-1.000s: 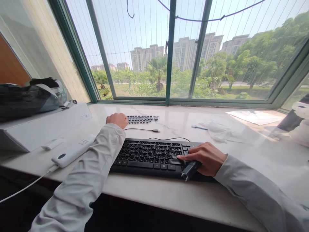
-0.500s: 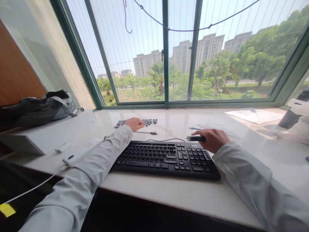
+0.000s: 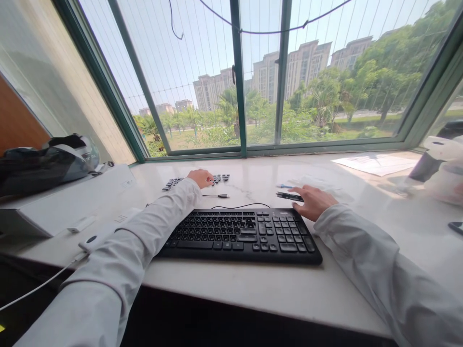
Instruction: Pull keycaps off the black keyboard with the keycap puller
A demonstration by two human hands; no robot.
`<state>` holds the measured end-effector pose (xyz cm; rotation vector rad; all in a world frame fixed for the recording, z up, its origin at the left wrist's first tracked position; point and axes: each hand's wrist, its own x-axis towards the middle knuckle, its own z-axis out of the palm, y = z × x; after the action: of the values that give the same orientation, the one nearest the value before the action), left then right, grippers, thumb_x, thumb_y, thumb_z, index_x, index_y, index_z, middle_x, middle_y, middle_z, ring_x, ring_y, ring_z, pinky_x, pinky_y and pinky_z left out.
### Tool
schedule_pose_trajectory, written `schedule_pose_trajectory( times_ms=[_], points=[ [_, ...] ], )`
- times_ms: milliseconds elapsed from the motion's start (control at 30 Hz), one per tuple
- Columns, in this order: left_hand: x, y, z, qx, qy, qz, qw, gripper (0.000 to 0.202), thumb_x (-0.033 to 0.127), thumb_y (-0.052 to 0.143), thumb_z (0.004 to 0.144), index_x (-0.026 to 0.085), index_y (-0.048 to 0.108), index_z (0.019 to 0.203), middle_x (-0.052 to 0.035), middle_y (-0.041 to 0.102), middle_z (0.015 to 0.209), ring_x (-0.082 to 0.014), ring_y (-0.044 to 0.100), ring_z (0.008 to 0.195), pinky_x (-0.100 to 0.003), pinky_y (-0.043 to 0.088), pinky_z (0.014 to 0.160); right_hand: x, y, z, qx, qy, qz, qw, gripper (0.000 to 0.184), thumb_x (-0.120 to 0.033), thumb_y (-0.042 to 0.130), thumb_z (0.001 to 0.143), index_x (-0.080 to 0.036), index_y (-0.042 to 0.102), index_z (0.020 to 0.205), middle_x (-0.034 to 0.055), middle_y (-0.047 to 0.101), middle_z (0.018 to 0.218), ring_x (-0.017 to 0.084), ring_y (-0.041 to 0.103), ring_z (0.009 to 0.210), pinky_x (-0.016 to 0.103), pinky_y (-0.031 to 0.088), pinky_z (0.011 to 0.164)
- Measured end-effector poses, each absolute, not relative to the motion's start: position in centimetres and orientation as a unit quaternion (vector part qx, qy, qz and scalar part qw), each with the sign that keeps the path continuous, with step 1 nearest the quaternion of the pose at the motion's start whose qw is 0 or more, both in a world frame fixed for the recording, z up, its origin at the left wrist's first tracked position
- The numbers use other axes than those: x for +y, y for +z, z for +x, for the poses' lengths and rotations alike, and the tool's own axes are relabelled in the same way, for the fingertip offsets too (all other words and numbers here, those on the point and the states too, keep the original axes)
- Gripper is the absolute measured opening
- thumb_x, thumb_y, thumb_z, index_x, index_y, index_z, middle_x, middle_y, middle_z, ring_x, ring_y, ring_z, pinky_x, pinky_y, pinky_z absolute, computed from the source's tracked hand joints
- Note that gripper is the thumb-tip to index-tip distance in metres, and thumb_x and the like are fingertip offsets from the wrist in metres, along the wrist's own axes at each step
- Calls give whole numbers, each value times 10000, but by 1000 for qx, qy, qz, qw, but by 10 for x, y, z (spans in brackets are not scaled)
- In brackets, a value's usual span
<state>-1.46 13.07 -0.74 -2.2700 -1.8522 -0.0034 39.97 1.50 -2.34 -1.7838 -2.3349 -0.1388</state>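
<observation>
My left hand (image 3: 201,178) rests at the back of the marble sill on a row of loose black keycaps (image 3: 172,183), fingers curled down onto them; what they pinch is hidden. My right hand (image 3: 313,201) lies just behind the right end of the black keyboard (image 3: 235,236). Its fingertips are closed on the near end of a slim black tool (image 3: 287,196), which lies flat on the sill and points left. Both arms wear white sleeves.
A black USB cable (image 3: 221,195) runs behind the keyboard. A white box (image 3: 72,197) carrying a dark bag (image 3: 39,164) stands at the left, with a white device (image 3: 104,231) on a cord before it. Papers (image 3: 376,164), clear plastic (image 3: 325,185) and a phone (image 3: 456,227) lie right.
My right hand lifted off the keyboard with the black tool and carried it back to the sill behind. My left hand shifted right along the keycap row.
</observation>
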Motion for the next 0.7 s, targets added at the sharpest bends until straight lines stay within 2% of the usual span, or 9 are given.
schedule_pose_trajectory(
  times_ms=[100,233,400,567,700],
  points=[
    [130,-5,-19,-630,1,-769,108,335,518,587,815,335,732,1055,5,709,1103,-209,625,973,-295,465,860,23,-33,406,-772,-35,-628,91,456,-436,454,880,-201,619,1234,152,643,1094,291,644,890,414,488,743],
    [128,-5,-25,-628,4,-771,106,321,497,599,810,351,729,1065,18,712,1095,-205,625,982,-290,464,864,39,-48,416,-770,-3,-627,116,399,-379,321,950,-199,644,1100,164,646,1054,306,644,892,458,494,744],
    [124,0,-33,-630,-5,-768,116,319,496,582,821,346,730,1060,17,707,1110,-199,621,980,-284,456,869,57,-63,428,-770,13,-627,117,284,-369,411,926,-194,634,931,154,673,966,318,643,909,453,498,750],
    [115,12,-53,-637,-9,-760,124,318,513,579,819,334,739,1028,18,713,1088,-198,616,986,-278,448,873,63,-64,433,-745,32,-657,110,303,-401,407,916,-180,612,883,174,667,1006,338,633,927,472,474,762],
    [104,15,-72,-646,-3,-753,122,314,510,566,828,332,740,1020,22,713,1088,-193,617,969,-276,449,857,70,-69,437,-744,35,-661,95,286,-449,456,858,-205,600,894,148,663,1020,324,636,918,470,472,788]
  ],
)
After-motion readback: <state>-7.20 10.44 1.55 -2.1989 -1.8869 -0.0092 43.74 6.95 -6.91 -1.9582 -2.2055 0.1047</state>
